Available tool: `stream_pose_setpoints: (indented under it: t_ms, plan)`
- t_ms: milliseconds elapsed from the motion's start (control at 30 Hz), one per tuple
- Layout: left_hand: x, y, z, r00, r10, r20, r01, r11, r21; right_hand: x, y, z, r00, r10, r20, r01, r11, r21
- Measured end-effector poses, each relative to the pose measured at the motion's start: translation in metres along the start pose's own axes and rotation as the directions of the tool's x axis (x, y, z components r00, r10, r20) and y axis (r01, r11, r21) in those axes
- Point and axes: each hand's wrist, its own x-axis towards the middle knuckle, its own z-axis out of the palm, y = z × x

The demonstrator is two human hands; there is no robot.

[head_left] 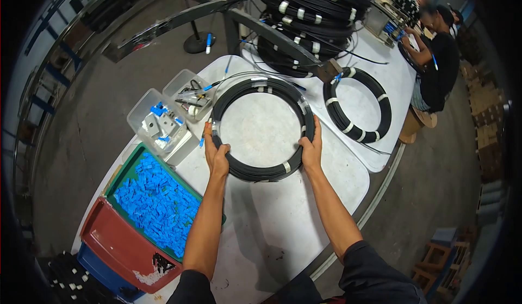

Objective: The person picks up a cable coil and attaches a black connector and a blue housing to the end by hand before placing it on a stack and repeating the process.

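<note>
A coil of black cable (251,172), bound with pale tape at several places, is held over the white table (261,222). My left hand (216,154) grips its left side, thumb on the inner edge and fingers round the outside. On the opposite side my right hand (311,149) is closed round the coil in the same way. A loose cable end with a blue-tipped connector (212,86) runs off the coil's upper left. Just to the right lies another taped black coil (385,108) on the tabletop.
A tall stack of black coils (310,18) stands at the back beside a dark metal frame (272,37). To the left are clear plastic boxes (138,105), a green tray (122,181) of blue pieces and a red tray (117,239). A co-worker (439,59) sits at the far right.
</note>
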Motion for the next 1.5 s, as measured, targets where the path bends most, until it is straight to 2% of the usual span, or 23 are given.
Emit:
stream_pose_setpoints:
  t_ms: [167, 233, 267, 300, 333, 367, 400, 433, 533, 633, 667, 733, 767, 867, 933, 1033, 1067, 1133, 1167, 1267, 1333, 1400, 1500]
  plan:
    - [0.005, -0.025, 0.001, 0.991, 0.127, 0.041, -0.130, 0.989, 0.068, 0.015, 0.036, -0.011, 0.995, -0.098, 0.030, 0.099, 0.994, -0.036]
    - [0.002, -0.004, 0.001, 0.996, 0.066, 0.054, -0.078, 0.958, 0.275, 0.024, 0.074, -0.024, 1.000, 0.016, -0.004, -0.016, 0.992, 0.127]
    - [-0.003, 0.004, 0.003, 0.999, 0.027, 0.043, -0.038, 0.963, 0.268, 0.025, 0.078, -0.040, 0.993, 0.042, 0.110, -0.066, 0.972, 0.226]
    - [-0.016, 0.017, -0.003, 0.996, 0.052, 0.066, -0.071, 0.936, 0.346, 0.017, 0.057, -0.047, 0.990, 0.062, 0.125, -0.070, 0.995, 0.067]
    - [-0.040, 0.057, -0.016, 0.993, -0.050, 0.103, 0.004, 0.917, 0.400, -0.017, 0.037, -0.039, 0.997, -0.022, -0.073, 0.034, 0.986, 0.164]
    - [-0.069, 0.076, -0.027, 0.990, -0.049, 0.131, -0.022, 0.873, 0.488, -0.014, 0.049, -0.064, 0.939, -0.341, -0.033, 0.326, 0.918, -0.227]
    - [-0.096, 0.069, -0.034, 0.988, 0.083, 0.129, -0.126, 0.917, 0.377, -0.033, 0.040, -0.063, 0.943, -0.319, -0.092, 0.293, 0.931, -0.218]
    - [-0.128, 0.077, -0.044, 0.990, 0.092, 0.102, -0.099, 0.993, 0.064, -0.050, 0.044, -0.078, 0.917, -0.395, 0.045, 0.389, 0.867, -0.310]
    - [-0.226, 0.114, -0.124, 0.988, 0.017, 0.157, -0.016, 1.000, -0.008, -0.163, 0.035, -0.047, 0.906, -0.192, 0.376, 0.280, 0.941, -0.193]
    - [-0.310, 0.110, -0.212, 0.985, -0.025, -0.169, 0.027, 1.000, 0.012, -0.301, -0.035, 0.043, 0.643, 0.061, 0.763, 0.090, 0.984, -0.155]
    - [-0.336, 0.104, -0.243, 0.932, -0.039, -0.360, 0.006, 0.996, -0.093, -0.337, -0.043, 0.068, 0.527, 0.082, 0.846, 0.062, 0.989, -0.134]
    - [-0.378, 0.130, -0.317, 0.748, 0.015, -0.664, -0.023, 1.000, -0.003, -0.400, -0.064, 0.126, 0.289, 0.058, 0.955, -0.008, 0.998, -0.058]
    - [-0.395, 0.144, -0.357, 0.605, 0.144, -0.783, 0.026, 0.979, 0.201, -0.427, -0.080, 0.162, 0.183, 0.015, 0.983, -0.054, 0.999, -0.005]
    - [-0.426, 0.212, -0.467, 0.245, 0.365, -0.898, -0.019, 0.928, 0.372, -0.490, -0.119, 0.283, -0.015, -0.177, 0.984, -0.065, 0.982, 0.175]
    - [-0.438, 0.259, -0.529, 0.107, 0.462, -0.881, 0.040, 0.883, 0.468, -0.525, -0.144, 0.375, -0.069, -0.280, 0.957, -0.117, 0.955, 0.271]
    - [-0.443, 0.322, -0.604, 0.059, 0.591, -0.804, 0.168, 0.788, 0.592, -0.578, -0.181, 0.512, 0.020, -0.362, 0.932, -0.140, 0.922, 0.361]
    - [-0.443, 0.337, -0.622, 0.045, 0.504, -0.863, 0.241, 0.833, 0.499, -0.597, -0.191, 0.556, 0.067, -0.389, 0.919, -0.217, 0.893, 0.394]
    - [-0.443, 0.343, -0.654, 0.057, 0.245, -0.968, 0.264, 0.931, 0.251, -0.626, -0.226, 0.621, 0.068, -0.410, 0.909, -0.026, 0.910, 0.413]
    - [-0.441, 0.350, -0.654, 0.082, 0.128, -0.988, 0.298, 0.943, 0.147, -0.644, -0.242, 0.643, 0.087, -0.351, 0.932, -0.090, 0.929, 0.358]
    - [-0.434, 0.333, -0.666, 0.125, 0.041, -0.991, 0.184, 0.981, 0.063, -0.675, -0.256, 0.706, 0.029, -0.314, 0.949, 0.077, 0.947, 0.311]
    - [-0.425, 0.330, -0.676, 0.007, 0.138, -0.990, 0.182, 0.974, 0.137, -0.690, -0.263, 0.728, -0.003, -0.297, 0.955, 0.128, 0.947, 0.295]
    - [-0.414, 0.347, -0.678, -0.095, 0.116, -0.989, 0.137, 0.985, 0.103, -0.701, -0.268, 0.739, -0.160, -0.215, 0.963, 0.228, 0.942, 0.248]
    - [-0.394, 0.330, -0.687, -0.232, 0.173, -0.957, 0.117, 0.982, 0.149, -0.704, -0.271, 0.735, -0.128, -0.282, 0.951, 0.305, 0.901, 0.308]
